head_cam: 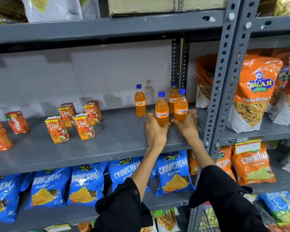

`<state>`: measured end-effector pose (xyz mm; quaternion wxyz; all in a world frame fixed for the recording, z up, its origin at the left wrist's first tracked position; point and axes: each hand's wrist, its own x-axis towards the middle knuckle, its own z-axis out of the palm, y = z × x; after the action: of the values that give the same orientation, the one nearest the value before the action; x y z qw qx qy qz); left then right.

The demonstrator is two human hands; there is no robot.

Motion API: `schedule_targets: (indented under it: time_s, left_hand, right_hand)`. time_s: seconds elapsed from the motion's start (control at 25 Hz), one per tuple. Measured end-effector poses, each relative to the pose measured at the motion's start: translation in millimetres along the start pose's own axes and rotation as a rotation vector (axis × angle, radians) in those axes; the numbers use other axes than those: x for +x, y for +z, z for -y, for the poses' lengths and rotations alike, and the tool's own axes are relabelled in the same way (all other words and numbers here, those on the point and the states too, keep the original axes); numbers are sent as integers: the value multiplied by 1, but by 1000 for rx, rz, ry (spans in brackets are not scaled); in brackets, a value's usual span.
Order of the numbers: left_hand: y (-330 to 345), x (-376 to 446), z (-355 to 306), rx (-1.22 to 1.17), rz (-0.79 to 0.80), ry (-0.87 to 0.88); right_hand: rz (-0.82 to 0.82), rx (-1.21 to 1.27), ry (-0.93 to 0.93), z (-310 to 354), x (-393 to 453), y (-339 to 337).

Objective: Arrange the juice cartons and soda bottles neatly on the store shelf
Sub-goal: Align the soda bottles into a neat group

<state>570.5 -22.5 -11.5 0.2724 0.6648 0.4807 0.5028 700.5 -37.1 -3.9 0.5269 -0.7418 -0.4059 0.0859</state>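
Several orange Fanta bottles with blue caps stand at the right end of the grey shelf (107, 148). My left hand (155, 129) grips the base of the front left bottle (161, 111). My right hand (186, 124) grips the base of the front right bottle (181, 108). Behind them stand a third bottle (173, 99) and, further left and apart, a fourth bottle (140, 104). Several Real juice cartons (84, 126) stand loosely grouped mid-shelf. Red Maaza cartons (17, 122) sit unevenly at the far left.
A perforated grey upright (224, 77) borders the shelf on the right, with orange Balaji snack bags (253, 96) beyond it. Blue Crunchem bags (172, 173) fill the shelf below. A cardboard box (157, 5) sits on the shelf above.
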Motion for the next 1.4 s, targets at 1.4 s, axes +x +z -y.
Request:
schedule_targets:
  time_s: [1.4]
  left_hand:
    - [-57,17,36,14,35,-36]
  right_hand:
    - [103,-53,50,9,-22,-5]
